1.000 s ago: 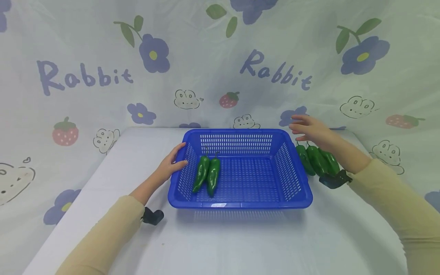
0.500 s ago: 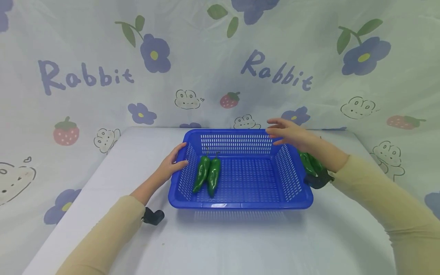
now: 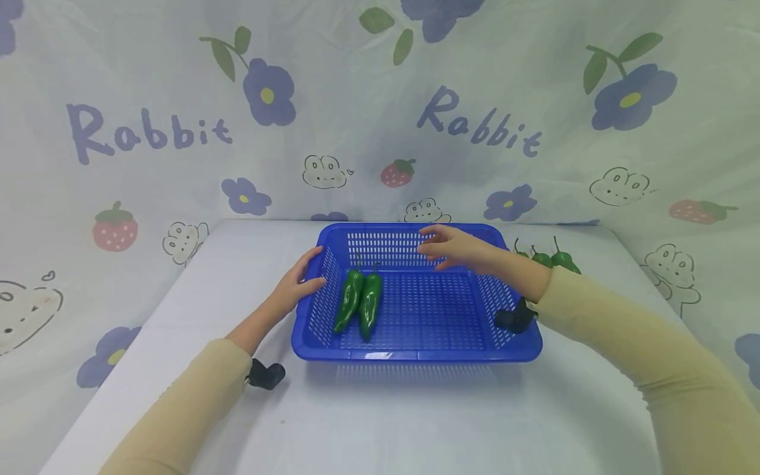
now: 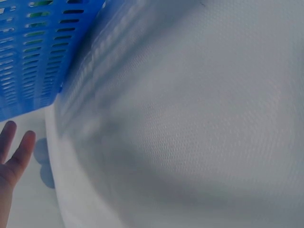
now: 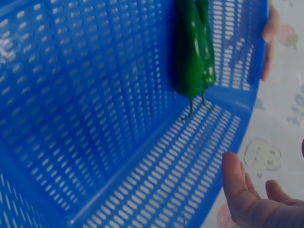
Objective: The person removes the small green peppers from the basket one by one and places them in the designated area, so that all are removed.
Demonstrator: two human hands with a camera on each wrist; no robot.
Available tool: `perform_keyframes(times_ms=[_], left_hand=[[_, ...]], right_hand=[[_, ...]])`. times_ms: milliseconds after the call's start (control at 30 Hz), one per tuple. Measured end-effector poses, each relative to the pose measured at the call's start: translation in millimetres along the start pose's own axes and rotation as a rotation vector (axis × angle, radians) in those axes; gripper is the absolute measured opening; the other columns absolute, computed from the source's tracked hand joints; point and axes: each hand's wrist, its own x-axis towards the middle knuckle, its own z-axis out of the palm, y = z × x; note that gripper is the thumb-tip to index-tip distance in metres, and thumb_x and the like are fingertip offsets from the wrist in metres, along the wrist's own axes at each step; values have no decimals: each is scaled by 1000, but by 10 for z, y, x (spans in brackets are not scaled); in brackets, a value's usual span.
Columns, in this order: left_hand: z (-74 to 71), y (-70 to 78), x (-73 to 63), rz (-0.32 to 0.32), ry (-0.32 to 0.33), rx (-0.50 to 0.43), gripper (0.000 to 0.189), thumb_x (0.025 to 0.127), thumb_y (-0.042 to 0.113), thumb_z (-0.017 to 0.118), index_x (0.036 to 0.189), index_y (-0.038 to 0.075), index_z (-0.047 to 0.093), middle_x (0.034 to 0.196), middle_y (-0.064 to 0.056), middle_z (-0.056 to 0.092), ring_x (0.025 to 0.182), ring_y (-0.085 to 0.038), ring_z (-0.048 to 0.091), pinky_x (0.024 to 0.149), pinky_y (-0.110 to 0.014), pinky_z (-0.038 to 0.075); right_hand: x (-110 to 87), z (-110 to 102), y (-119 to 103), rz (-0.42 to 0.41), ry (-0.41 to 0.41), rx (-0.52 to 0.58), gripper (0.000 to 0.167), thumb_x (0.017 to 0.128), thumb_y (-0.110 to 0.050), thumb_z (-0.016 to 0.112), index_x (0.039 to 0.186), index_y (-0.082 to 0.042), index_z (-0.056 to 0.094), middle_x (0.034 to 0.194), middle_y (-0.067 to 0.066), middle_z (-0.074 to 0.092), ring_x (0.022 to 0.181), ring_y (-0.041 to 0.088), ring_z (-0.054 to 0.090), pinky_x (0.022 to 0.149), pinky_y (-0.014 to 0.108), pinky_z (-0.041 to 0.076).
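Note:
A blue plastic basket (image 3: 415, 355) with slotted walls stands on the white table. Two long green peppers (image 3: 369, 307) lie side by side in its left part, stems pointing to the far wall. My left hand (image 3: 295, 282) rests at the basket's left rim, with thumb and fingers spread; the left wrist view shows its fingers extended beside the basket wall (image 4: 35, 57). Over the far half of the basket hovers my right hand (image 3: 454, 247), fingers loosely bent and holding nothing. In the right wrist view this hand (image 5: 254, 199) overlaps the rim, apart from the peppers (image 5: 190, 61).
Right of the basket lie three more green peppers (image 3: 563, 261), partly hidden behind my right forearm. A patterned cloth (image 3: 368, 119) with flowers, strawberries and the word "Rabbit" hangs behind the table. Black wrist cameras (image 3: 515, 316) sit on both sleeves.
My right hand has moved left from above the peppers beside the basket to over the basket's inside. The left hand, the basket and the two peppers in it have stayed put.

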Motion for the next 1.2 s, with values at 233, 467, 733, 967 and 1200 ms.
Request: perform_keyframes(times_ms=[233, 467, 733, 967, 1200], left_hand=[[0, 12, 5, 11, -5, -15, 69, 87, 17, 49, 146, 9, 14, 148, -26, 16, 132, -45, 25, 101, -59, 28], [0, 9, 6, 12, -4, -3, 69, 87, 18, 48, 146, 9, 14, 149, -25, 15, 132, -46, 25, 100, -60, 29], [-1, 8, 9, 6, -6, -22, 69, 87, 18, 49, 146, 9, 14, 149, -25, 16, 132, -45, 25, 100, -59, 29], [-3, -4, -1, -6, -1, -16, 69, 88, 19, 49, 147, 12, 14, 149, -24, 16, 132, -44, 25, 101, -59, 28], [1, -5, 5, 0, 0, -7, 69, 88, 18, 49, 147, 11, 14, 149, -24, 16, 132, -45, 25, 101, -59, 27]], right_hand=[[108, 155, 61, 24, -29, 20, 59, 92, -21, 53, 141, -3, 26, 137, 22, 41, 120, 38, 45, 94, 48, 44], [227, 311, 114, 46, -46, 47, 59, 91, -19, 54, 141, -2, 26, 134, 23, 42, 121, 41, 44, 94, 49, 43], [340, 487, 115, 72, -52, 52, 62, 89, -17, 56, 141, -3, 25, 131, 23, 46, 120, 41, 45, 93, 46, 45], [460, 634, 160, 66, -55, 67, 65, 87, -12, 58, 141, -1, 24, 126, 24, 47, 117, 41, 46, 91, 46, 46], [573, 792, 222, 83, -22, 62, 68, 84, -8, 61, 140, 0, 25, 121, 25, 48, 111, 39, 50, 85, 42, 51]])
